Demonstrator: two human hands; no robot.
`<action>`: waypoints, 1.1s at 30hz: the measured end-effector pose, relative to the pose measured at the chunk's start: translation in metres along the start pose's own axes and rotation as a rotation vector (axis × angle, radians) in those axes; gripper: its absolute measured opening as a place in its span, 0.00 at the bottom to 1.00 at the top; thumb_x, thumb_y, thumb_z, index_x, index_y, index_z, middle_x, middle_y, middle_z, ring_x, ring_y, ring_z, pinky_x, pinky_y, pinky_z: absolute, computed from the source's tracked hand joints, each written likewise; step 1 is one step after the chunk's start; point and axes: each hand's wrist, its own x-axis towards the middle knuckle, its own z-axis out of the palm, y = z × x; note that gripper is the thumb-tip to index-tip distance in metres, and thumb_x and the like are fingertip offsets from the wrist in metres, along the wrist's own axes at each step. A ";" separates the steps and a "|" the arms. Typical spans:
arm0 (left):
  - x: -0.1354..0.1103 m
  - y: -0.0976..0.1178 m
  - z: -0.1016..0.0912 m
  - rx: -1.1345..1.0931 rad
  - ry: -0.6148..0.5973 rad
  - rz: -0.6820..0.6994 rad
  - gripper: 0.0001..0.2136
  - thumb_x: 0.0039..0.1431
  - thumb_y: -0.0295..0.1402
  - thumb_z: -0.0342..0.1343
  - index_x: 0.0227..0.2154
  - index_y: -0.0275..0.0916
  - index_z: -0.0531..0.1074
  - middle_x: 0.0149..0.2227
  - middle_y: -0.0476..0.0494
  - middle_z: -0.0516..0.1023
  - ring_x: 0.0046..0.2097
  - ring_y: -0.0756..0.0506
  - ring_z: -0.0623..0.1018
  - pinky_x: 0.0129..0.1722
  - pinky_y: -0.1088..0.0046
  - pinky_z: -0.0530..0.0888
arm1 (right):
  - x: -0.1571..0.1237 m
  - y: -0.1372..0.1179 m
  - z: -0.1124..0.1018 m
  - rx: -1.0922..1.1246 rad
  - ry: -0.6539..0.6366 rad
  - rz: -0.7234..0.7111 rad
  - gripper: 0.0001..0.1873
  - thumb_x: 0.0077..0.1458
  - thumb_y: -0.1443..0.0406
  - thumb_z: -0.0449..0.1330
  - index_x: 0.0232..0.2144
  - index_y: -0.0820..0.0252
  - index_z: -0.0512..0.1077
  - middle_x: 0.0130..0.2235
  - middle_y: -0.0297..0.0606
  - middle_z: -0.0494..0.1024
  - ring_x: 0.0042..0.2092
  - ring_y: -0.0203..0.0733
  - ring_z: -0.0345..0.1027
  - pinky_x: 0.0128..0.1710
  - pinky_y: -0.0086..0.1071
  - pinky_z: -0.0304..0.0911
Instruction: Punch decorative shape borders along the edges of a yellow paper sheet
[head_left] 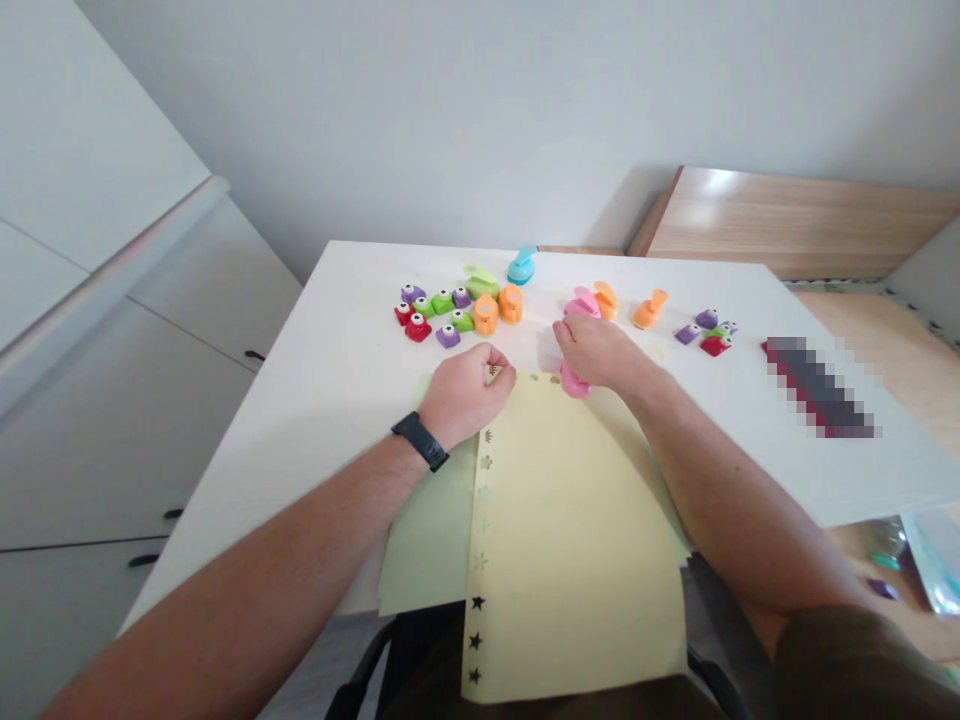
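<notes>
A pale yellow sheet of paper (574,530) lies on the white table (337,390) and hangs over its near edge, with a row of punched shapes down its left side. A light green sheet (427,540) lies under it. My left hand (469,390), with a black band on its wrist, is closed in a fist and pins the yellow sheet's top left corner. My right hand (596,350) is closed over a pink paper punch (574,381) that sits on the sheet's top edge.
Several small coloured punches (450,312) cluster at the back left of the table. Orange, pink and teal lever punches (622,302) stand behind my hands, small ones (709,333) to the right. White cabinets (112,330) stand left. A wooden board (795,220) is behind.
</notes>
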 end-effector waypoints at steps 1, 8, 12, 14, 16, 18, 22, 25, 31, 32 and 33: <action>0.000 0.000 0.000 -0.001 0.000 0.001 0.11 0.61 0.42 0.55 0.36 0.42 0.77 0.22 0.51 0.72 0.27 0.45 0.73 0.28 0.68 0.60 | 0.001 0.000 0.001 -0.009 -0.009 -0.002 0.27 0.72 0.61 0.37 0.46 0.65 0.75 0.46 0.55 0.80 0.45 0.54 0.76 0.40 0.40 0.63; 0.000 -0.001 0.001 -0.001 0.003 0.006 0.11 0.61 0.42 0.55 0.36 0.42 0.77 0.22 0.51 0.73 0.27 0.45 0.73 0.28 0.68 0.60 | 0.007 0.005 0.007 -0.091 -0.071 -0.140 0.20 0.69 0.66 0.44 0.48 0.67 0.75 0.46 0.56 0.81 0.45 0.54 0.75 0.41 0.40 0.66; 0.000 -0.001 0.001 -0.001 0.001 0.004 0.11 0.61 0.42 0.55 0.36 0.42 0.77 0.23 0.51 0.73 0.27 0.46 0.72 0.28 0.68 0.60 | 0.009 0.006 0.007 -0.146 -0.067 -0.213 0.20 0.67 0.68 0.45 0.49 0.71 0.75 0.46 0.57 0.80 0.46 0.56 0.75 0.42 0.41 0.66; 0.000 0.000 0.001 0.001 0.000 -0.002 0.11 0.61 0.42 0.55 0.37 0.42 0.77 0.23 0.51 0.73 0.27 0.46 0.72 0.28 0.68 0.60 | 0.010 0.006 0.007 -0.167 -0.074 -0.226 0.20 0.66 0.69 0.46 0.49 0.72 0.75 0.46 0.57 0.81 0.46 0.56 0.75 0.42 0.40 0.66; 0.000 0.000 0.001 0.000 -0.004 -0.008 0.11 0.61 0.43 0.55 0.37 0.42 0.77 0.22 0.51 0.72 0.27 0.45 0.72 0.28 0.68 0.59 | 0.010 0.006 0.007 -0.185 -0.091 -0.228 0.19 0.66 0.69 0.47 0.49 0.72 0.75 0.45 0.57 0.81 0.46 0.56 0.75 0.42 0.40 0.66; 0.000 0.001 0.001 -0.003 -0.006 -0.013 0.11 0.61 0.43 0.55 0.36 0.42 0.77 0.22 0.51 0.72 0.27 0.46 0.72 0.28 0.68 0.59 | 0.011 0.005 0.006 -0.201 -0.100 -0.237 0.19 0.65 0.69 0.48 0.49 0.72 0.75 0.46 0.58 0.81 0.46 0.56 0.75 0.42 0.40 0.66; 0.000 0.001 0.002 0.001 0.002 -0.016 0.11 0.60 0.43 0.55 0.36 0.42 0.77 0.22 0.51 0.72 0.26 0.46 0.72 0.28 0.68 0.59 | 0.010 0.004 0.004 -0.204 -0.106 -0.238 0.19 0.64 0.70 0.49 0.49 0.73 0.75 0.46 0.59 0.81 0.46 0.57 0.75 0.42 0.41 0.67; 0.000 0.000 0.003 0.002 0.006 -0.012 0.11 0.60 0.43 0.55 0.36 0.42 0.77 0.22 0.51 0.72 0.26 0.46 0.71 0.28 0.68 0.59 | 0.010 0.002 0.003 -0.196 -0.128 -0.219 0.20 0.64 0.69 0.49 0.50 0.73 0.76 0.46 0.59 0.81 0.47 0.58 0.75 0.43 0.42 0.67; 0.000 0.000 0.002 -0.007 0.003 -0.023 0.10 0.60 0.42 0.56 0.36 0.42 0.77 0.21 0.52 0.70 0.26 0.46 0.71 0.28 0.68 0.59 | 0.012 0.000 0.005 -0.154 -0.144 -0.115 0.21 0.66 0.66 0.48 0.48 0.70 0.78 0.45 0.60 0.82 0.44 0.60 0.76 0.40 0.44 0.68; 0.000 0.001 0.002 -0.010 -0.001 -0.027 0.10 0.60 0.42 0.56 0.36 0.42 0.77 0.21 0.52 0.70 0.26 0.46 0.71 0.28 0.68 0.59 | 0.012 0.001 0.006 -0.149 -0.141 -0.105 0.22 0.66 0.65 0.48 0.48 0.70 0.78 0.45 0.60 0.82 0.44 0.60 0.76 0.39 0.44 0.68; 0.000 0.001 0.001 -0.014 -0.004 -0.031 0.10 0.60 0.42 0.56 0.36 0.42 0.77 0.21 0.52 0.70 0.26 0.46 0.72 0.28 0.68 0.59 | 0.012 0.001 0.006 -0.143 -0.134 -0.092 0.22 0.67 0.65 0.47 0.47 0.69 0.79 0.45 0.59 0.82 0.44 0.60 0.76 0.39 0.43 0.68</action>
